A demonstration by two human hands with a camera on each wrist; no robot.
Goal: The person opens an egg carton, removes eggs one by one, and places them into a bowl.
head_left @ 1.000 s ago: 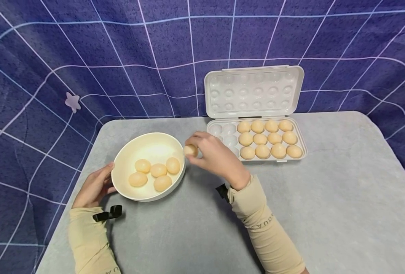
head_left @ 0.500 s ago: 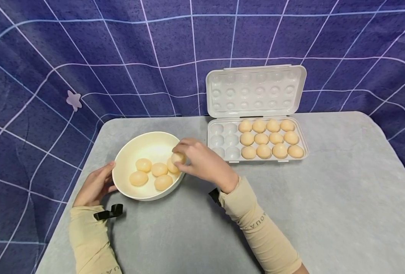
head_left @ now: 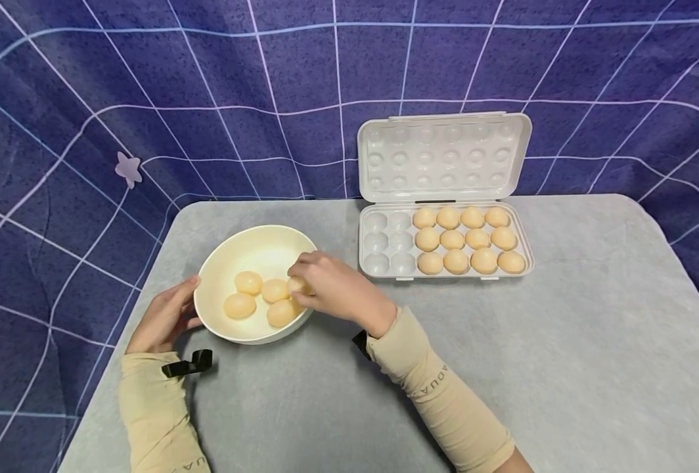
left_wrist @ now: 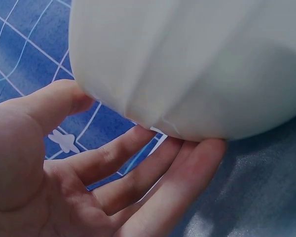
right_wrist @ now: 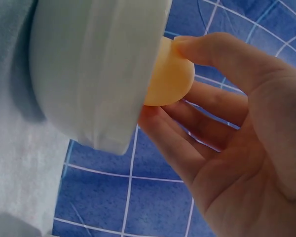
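My right hand [head_left: 338,286] pinches a pale brown egg [right_wrist: 173,76] between thumb and fingers, inside the near right rim of a cream bowl [head_left: 267,244]. Several eggs [head_left: 240,306] lie on the bowl's floor; one beneath my right hand is mostly hidden. At the bowl's left side, my left hand [head_left: 163,316] holds it, thumb at the rim and fingers against the lower wall [left_wrist: 187,94]. An egg box [head_left: 441,276] lies with its lid up to the right; eggs [head_left: 452,239] fill its right columns, and the two left columns are bare.
The box's raised lid [head_left: 444,157] leans toward a dark blue gridded cloth [head_left: 302,72] behind the grey table [head_left: 539,368]. Black straps [head_left: 188,365] with small mounts sit at both wrists. A star-shaped piece [head_left: 128,169] hangs on the cloth at left.
My right hand has carried the egg leftward and down, from the bowl's right rim to inside it. The left hand has stayed at the bowl's side.
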